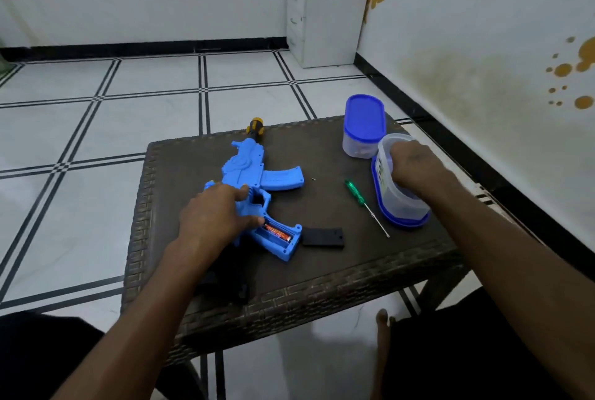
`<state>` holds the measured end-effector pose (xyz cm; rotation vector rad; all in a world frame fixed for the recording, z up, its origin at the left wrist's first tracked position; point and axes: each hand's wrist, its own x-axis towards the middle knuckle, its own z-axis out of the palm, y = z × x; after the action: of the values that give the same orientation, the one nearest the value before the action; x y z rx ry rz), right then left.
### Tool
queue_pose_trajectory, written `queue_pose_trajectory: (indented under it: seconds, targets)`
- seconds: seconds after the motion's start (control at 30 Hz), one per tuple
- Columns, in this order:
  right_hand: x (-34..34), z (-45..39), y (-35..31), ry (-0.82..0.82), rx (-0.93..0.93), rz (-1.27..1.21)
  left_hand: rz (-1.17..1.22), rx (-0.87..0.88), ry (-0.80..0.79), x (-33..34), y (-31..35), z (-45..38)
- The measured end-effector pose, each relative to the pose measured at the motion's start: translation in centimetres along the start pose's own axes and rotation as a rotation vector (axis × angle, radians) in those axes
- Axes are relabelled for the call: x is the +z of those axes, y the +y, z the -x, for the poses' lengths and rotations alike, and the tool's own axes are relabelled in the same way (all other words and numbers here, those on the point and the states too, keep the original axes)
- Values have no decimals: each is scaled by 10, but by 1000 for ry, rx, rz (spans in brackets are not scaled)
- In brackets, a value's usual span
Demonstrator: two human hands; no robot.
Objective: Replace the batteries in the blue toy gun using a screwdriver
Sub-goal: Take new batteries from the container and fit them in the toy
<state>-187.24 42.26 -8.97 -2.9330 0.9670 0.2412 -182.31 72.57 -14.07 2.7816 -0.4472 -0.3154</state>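
A dark brown woven-pattern worktop (322,274) fills the middle of the frame, standing on a white tiled floor (128,103) with black grid lines. A white drawer cabinet (325,10) stands in the corner at upper centre, and the wall at right carries butterfly stickers.

The blue toy gun (254,187) lies left of centre, its grip compartment open with an orange battery (277,231) inside. The left hand (215,216) rests on the gun's body, fingers relaxed and spread. A black cover (323,237) lies just right of the grip.

The green screwdriver (365,206) lies between gun and right hand (415,164), whose fingers reach into an open clear container (401,193) standing on its blue lid (399,222); what they hold cannot be told. A closed container (363,126) stands just behind.
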Motion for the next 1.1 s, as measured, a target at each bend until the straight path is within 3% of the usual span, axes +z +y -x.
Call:
queue_pose_trajectory:
  seconds: [0.27, 0.6, 0.77, 0.9, 1.03, 1.1]
  targets:
    - [18, -4, 5, 98, 38, -161, -24, -2, 30, -2, 0, 3]
    - [19, -3, 11, 195, -27, -64, -7, 10, 46, -1, 0, 3]
    - [19, -3, 11, 88, -16, -67, 5, 10, 34, 0, 2, 4]
    - [24, -6, 9, 120, -45, -84, 24, 6, 45, 1, -1, 6]
    - [26, -17, 16, 186, -10, -212, 24, 6, 44, 0, -1, 6]
    - [25, -20, 18, 364, -129, -229, 13, 7, 44, 0, -1, 7]
